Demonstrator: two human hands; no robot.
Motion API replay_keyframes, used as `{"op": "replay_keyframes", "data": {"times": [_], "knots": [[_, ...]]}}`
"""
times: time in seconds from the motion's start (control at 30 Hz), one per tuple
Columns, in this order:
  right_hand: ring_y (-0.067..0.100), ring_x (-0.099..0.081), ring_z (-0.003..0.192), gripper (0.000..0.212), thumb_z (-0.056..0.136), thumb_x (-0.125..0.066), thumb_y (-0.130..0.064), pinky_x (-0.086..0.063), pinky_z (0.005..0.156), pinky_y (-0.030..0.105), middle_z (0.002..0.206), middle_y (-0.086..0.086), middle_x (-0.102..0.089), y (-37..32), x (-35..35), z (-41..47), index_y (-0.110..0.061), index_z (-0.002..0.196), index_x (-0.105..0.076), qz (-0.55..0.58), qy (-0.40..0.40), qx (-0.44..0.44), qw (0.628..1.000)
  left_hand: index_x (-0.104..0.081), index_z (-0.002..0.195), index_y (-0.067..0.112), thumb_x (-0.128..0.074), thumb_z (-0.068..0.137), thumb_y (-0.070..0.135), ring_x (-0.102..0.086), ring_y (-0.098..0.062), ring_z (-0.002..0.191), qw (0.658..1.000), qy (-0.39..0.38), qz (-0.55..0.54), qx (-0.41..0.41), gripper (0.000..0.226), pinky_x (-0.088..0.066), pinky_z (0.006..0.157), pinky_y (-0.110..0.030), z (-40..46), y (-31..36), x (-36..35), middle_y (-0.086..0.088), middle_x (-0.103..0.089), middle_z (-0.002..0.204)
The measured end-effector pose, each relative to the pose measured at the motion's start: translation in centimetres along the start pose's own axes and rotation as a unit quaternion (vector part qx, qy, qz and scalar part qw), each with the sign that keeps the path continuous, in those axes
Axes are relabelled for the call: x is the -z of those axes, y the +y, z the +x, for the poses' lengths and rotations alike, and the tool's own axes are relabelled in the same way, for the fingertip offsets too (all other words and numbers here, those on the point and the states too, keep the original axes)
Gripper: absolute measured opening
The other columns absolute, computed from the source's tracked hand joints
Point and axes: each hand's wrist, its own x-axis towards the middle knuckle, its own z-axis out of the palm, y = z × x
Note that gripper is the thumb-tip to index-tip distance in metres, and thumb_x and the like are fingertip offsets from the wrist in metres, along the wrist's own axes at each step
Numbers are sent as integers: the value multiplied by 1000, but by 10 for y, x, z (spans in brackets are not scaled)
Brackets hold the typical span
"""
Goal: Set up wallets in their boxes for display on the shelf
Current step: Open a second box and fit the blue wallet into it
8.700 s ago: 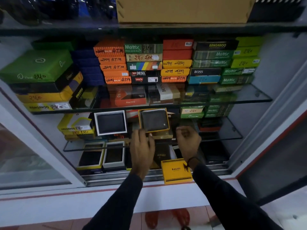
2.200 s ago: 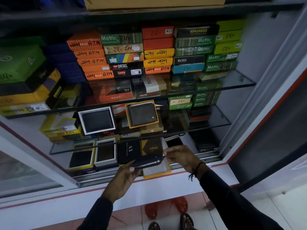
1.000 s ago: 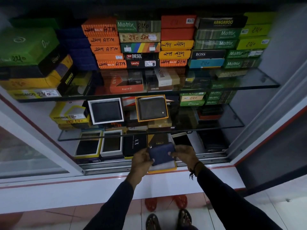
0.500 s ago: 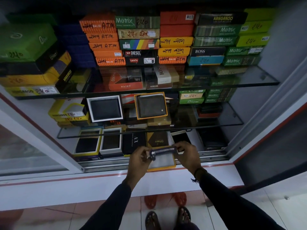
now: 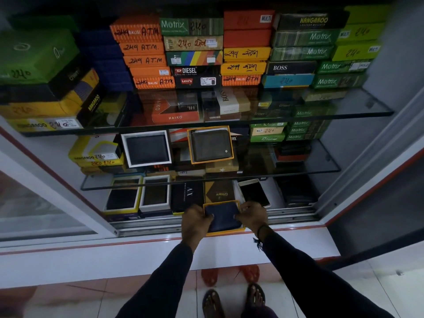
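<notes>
Half a second ago the blue wallet [image 5: 222,217] stood on its edge between the hands; now it lies flat in the yellow box [image 5: 226,232] at 6 o'clock on the bottom shelf. Its long side runs left to right. The left hand [image 5: 196,222] pinches its 9 o'clock end, the right hand [image 5: 252,216] its 3 o'clock end, both equally near. One wallet, one box, two hands.
</notes>
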Motion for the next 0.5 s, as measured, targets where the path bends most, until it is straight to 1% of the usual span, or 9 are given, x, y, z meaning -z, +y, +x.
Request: {"op": "replay_keyframes", "data": {"times": [0.03,0.1,0.13,0.2,0.23,0.3,0.37,0.43,0.5], "knots": [[25,-70,98,33,76,-81,-29,-52,77,27,101,8,-74,1,-2,1,-9,100,-73,18,-1,-19,1000,-69,76,18,-76,86,28,-67,-12,67,1000,-2,3,15,15,-50,55,-22,-1,-1,0,1,-70,74],[26,-70,98,33,76,-81,-32,-54,81,31,100,11,-76,5,-4,3,-5,95,-76,52,-9,-49,997,-76,89,11,-73,89,31,-73,-20,80,999,-26,1,31,20,-57,64,-27,-1,-4,-2,-4,-75,85],[27,-69,98,32,76,-81,-31,-54,84,33,100,12,-76,8,-6,3,-4,94,-77,67,-14,-54,996,-77,91,8,-73,89,30,-73,-22,83,999,-38,-1,35,22,-56,64,-27,-2,-4,-2,-6,-76,88],[26,-68,98,29,74,-83,-27,-54,85,34,97,11,-74,12,-6,1,-4,91,-76,91,-17,-52,994,-78,87,7,-75,87,30,-73,-23,82,999,-39,15,27,23,-46,55,-20,-6,-2,0,-6,-76,84],[26,-68,95,27,72,-85,-24,-54,84,34,93,11,-72,14,-3,-1,-5,88,-76,104,-17,-48,993,-77,83,8,-76,85,30,-73,-23,79,999,-29,23,19,22,-43,52,-21,-9,1,2,-6,-75,80],[29,-69,95,26,71,-86,-19,-56,87,38,88,10,-69,18,7,-5,-3,89,-76,155,-15,-44,987,-74,74,10,-80,81,30,-70,-21,73,1000,-4,20,-1,22,-44,55,-22,-15,9,6,-5,-75,76],[32,-70,91,28,69,-87,-16,-58,89,46,86,11,-70,23,23,-14,0,90,-77,192,-6,-36,981,-64,62,20,-84,77,30,-66,-17,66,999,20,2,-32,27,-42,53,-20,-25,19,11,1,-71,69],[29,-68,83,23,67,-88,-17,-58,80,44,79,10,-70,27,42,-28,-5,82,-77,223,6,-18,975,-56,58,29,-85,75,30,-64,-13,63,996,31,-13,-82,34,-45,54,-19,-39,34,15,7,-65,65],[29,-69,80,22,64,-90,-18,-57,72,41,81,13,-74,31,60,-41,-10,78,-75,271,25,-2,962,-61,66,30,-85,75,32,-62,-5,63,990,38,-24,-132,25,-48,55,-19,-49,49,17,12,-64,68]]}}
